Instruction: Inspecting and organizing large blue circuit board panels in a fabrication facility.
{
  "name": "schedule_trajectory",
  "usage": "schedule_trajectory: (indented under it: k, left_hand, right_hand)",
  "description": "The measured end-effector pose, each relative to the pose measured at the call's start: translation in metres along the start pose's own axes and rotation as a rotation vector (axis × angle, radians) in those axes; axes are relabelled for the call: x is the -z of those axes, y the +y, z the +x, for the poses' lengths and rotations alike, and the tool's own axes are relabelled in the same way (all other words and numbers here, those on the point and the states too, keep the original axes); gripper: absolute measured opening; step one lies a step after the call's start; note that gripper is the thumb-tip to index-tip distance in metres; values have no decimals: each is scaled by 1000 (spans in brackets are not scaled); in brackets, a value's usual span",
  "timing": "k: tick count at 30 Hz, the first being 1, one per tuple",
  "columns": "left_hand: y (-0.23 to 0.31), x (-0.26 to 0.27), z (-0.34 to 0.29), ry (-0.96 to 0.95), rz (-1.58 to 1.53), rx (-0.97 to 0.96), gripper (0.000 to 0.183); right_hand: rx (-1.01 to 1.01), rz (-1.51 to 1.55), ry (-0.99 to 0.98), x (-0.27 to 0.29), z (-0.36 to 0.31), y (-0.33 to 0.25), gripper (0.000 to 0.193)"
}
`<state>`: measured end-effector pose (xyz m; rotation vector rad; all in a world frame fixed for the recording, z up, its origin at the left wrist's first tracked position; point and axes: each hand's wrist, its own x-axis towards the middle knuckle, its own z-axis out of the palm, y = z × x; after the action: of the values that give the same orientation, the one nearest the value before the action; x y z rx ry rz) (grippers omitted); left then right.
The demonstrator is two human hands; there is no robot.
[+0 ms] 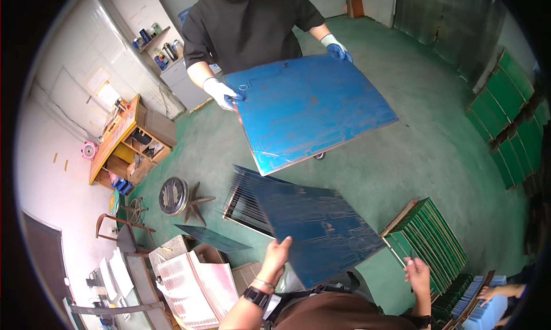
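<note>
My left hand [277,256] is closed on the near edge of a dark blue flat panel [321,229], which is tilted and slightly blurred. Scratch-like line patterns run across its face. My right hand [418,274] is apart from the panel, its fingers curled around a thin dark pen-like stick [411,254]. Beside it stands a row of green panels [430,244] set on edge. Across from me, a person in a dark shirt holds a larger bright blue panel [313,109] by two edges with gloved hands.
Behind my panel stands a slotted rack [248,209]. A round stool [174,196] and a wooden desk [129,140] are to the left, printed sheets [192,284] nearer. Another person's hand [495,294] reaches over light blue pieces [485,315] at lower right. Green panels [505,112] lean at far right.
</note>
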<state>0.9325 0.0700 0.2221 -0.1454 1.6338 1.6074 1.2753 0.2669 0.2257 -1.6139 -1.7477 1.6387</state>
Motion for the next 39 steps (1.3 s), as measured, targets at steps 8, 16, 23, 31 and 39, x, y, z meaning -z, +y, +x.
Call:
schedule_trajectory:
  k: [8,16,23,31,39]
  left_hand:
    - [14,-126,59,-171,-19,167,27]
    - [47,-216,149,-228,93,191,24]
    - [117,-295,196,-235,325,236,32]
    - [126,-376,272,-151,226,299,32]
    - [125,-474,370,-20,69,134,30]
  right_hand:
    - [-39,-100,110,55,74,-6,26]
    - [-75,-342,169,71,174,-1,26]
    - [-92,-271,277,83,241,-53,23]
    - [-320,-237,158,135,390,37,19]
    - [3,-386,74,218,558,109,25]
